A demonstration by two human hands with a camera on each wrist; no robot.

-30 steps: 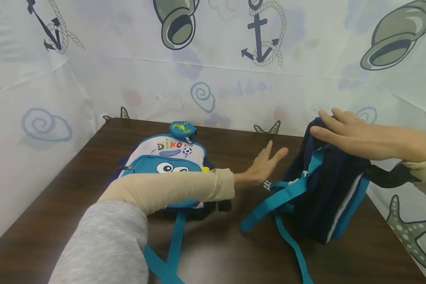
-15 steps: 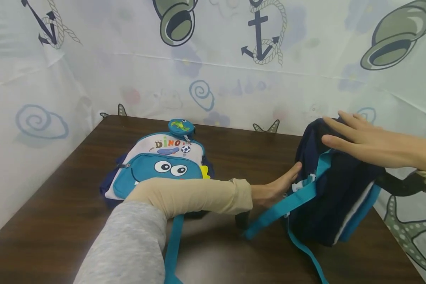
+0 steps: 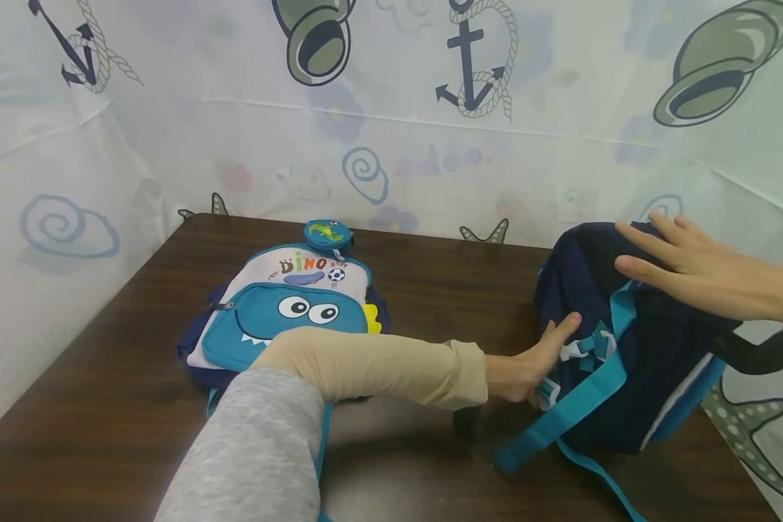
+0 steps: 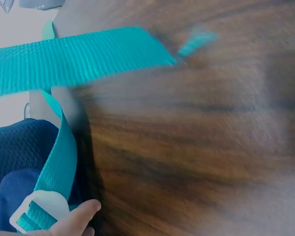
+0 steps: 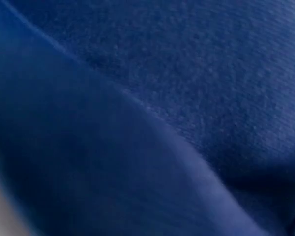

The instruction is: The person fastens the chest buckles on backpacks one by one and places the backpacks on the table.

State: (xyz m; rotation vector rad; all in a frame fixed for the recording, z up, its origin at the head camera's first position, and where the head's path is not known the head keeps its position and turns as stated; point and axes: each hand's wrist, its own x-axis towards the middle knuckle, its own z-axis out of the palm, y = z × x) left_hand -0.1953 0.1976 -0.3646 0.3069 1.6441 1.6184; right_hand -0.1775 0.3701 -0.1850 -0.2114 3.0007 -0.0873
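A navy backpack point(image 3: 587, 275) with teal straps stands at the table's right side, its strap side facing left. Against its lower left side my left hand point(image 3: 531, 366) presses with the thumb raised; the other fingers are mostly hidden. In the left wrist view the thumb point(image 4: 81, 219) lies beside a white strap buckle point(image 4: 56, 204). My right hand point(image 3: 698, 272) lies over the bag's upper right part, fingers spread and straight. Navy cloth point(image 5: 196, 88) fills the right wrist view, where no hand shows. A loose teal strap point(image 3: 574, 406) hangs from the bag's front.
Another backpack point(image 3: 280, 319), white and blue with a cartoon dinosaur face, lies flat at the left, partly behind my left sleeve point(image 3: 378, 366). A small round blue pouch point(image 3: 328, 235) sits at its top. A printed white cloth point(image 3: 248, 145) hangs behind the brown table point(image 3: 417, 478).
My left hand has moved right and come against the navy backpack. That backpack has shifted right, and my right hand has moved right and slightly down with it.
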